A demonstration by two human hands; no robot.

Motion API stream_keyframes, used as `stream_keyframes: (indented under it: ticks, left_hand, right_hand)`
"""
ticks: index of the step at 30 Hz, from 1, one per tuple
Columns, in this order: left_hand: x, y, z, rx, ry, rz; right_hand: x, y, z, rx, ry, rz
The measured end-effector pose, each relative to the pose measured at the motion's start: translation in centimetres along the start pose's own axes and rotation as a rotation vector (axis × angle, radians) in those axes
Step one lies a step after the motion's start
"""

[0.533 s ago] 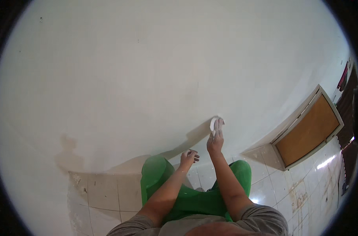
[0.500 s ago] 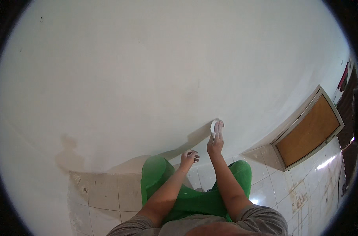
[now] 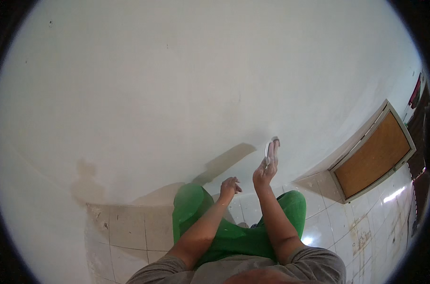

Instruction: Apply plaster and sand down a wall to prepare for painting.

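Against the pale wall [image 3: 177, 99], my right hand [image 3: 266, 171] presses a thin, curved white sheet that looks like sandpaper [image 3: 268, 150]. The fingers stretch upward along the sheet, and its darker end shows by their tips. White dust coats this hand. My left hand [image 3: 230, 186] hangs above the gap between my knees, lower and to the left of the right one. Its fingers are loosely bent and somewhat apart, with nothing seen in them.
My knees in green trousers [image 3: 191, 208] are bent close to the wall. Pale floor tiles [image 3: 127, 229] run along its foot, stained on the right side. A framed brown panel [image 3: 376, 156] stands at the right. Shadows fall on the wall left of my hands.
My right hand has moved a little up and to the right along the wall with the sandpaper, tilting slightly. The left hand's fingers have loosened and it sits slightly higher.
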State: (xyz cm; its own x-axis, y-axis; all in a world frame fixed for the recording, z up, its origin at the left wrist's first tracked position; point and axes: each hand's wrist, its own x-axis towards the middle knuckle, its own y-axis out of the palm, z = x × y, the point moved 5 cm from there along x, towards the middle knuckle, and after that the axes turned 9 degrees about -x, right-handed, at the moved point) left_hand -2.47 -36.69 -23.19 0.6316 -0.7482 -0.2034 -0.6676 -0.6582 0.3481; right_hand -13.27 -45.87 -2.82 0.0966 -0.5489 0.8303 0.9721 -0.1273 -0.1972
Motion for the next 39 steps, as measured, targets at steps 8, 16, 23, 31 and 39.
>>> stream_keyframes:
  ticks: [8, 16, 23, 31, 39]
  left_hand:
    - [0.5, -0.8, 0.5, 0.004, -0.079, -0.056]
    - [0.9, -0.8, 0.9, 0.011, -0.104, -0.113]
    - [-0.3, 0.5, -1.0, 0.047, -0.039, -0.100]
    - [-1.3, 0.1, -1.4, 0.002, -0.004, -0.041]
    - [-1.1, -0.3, -2.3, -0.102, 0.011, -0.048]
  right_hand:
    - [-3.7, 2.7, -4.9, -0.319, -0.061, 0.298]
    - [-7.1, 2.4, -6.6, -0.267, -0.010, 0.391]
    - [-11.5, 3.1, -11.4, -0.170, 0.211, 0.626]
    - [-15.3, 3.6, -15.3, -0.353, 0.369, 1.032]
    - [-10.0, 3.5, -8.7, -0.073, 0.240, 0.760]
